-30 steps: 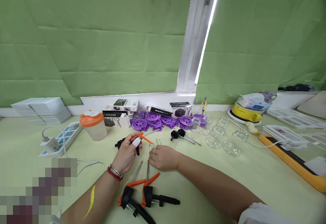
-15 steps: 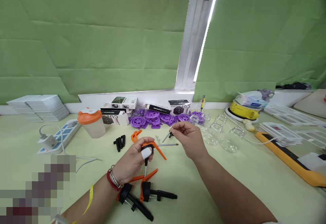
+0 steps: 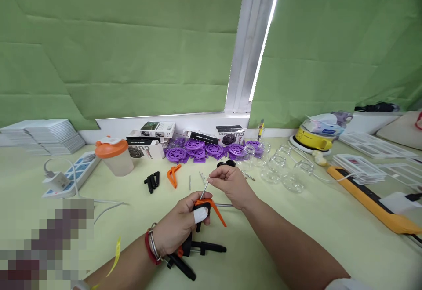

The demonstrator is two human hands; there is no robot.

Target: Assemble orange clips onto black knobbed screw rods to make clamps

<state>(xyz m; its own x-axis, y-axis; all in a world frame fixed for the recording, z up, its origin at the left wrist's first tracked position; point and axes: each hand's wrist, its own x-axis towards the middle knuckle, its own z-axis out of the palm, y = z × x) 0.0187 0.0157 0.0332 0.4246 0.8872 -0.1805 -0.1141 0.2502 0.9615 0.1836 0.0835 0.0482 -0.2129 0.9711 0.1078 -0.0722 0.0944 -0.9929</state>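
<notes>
My left hand [image 3: 180, 224], thumb wrapped in white tape, grips a black clamp piece [image 3: 199, 226] with an orange V-shaped clip [image 3: 217, 214] on it. A metal rod [image 3: 224, 205] runs from this piece to the right, partly behind my right hand. My right hand [image 3: 232, 186] pinches the upper end of a thin metal pin [image 3: 204, 190]. The pin's lower end meets the clip; whether it sits in a hole I cannot tell. Below lie two black-handled clamp assemblies, one with a black handle [image 3: 212, 247], the other with a handle [image 3: 182, 267] partly hidden by my left wrist.
A loose orange clip [image 3: 172, 175], black tubes [image 3: 152, 181], a metal pin [image 3: 190, 183] and black round parts [image 3: 230, 163] lie beyond my hands. Purple wheel-like parts [image 3: 194, 146], boxes [image 3: 148, 150], clear glass vessels [image 3: 270, 175], a shaker cup [image 3: 115, 160] and a power strip [image 3: 79, 171] surround them.
My right hand has moved left and down, bringing the pin to the clip. My left hand has shifted slightly right and down with the clamp piece.
</notes>
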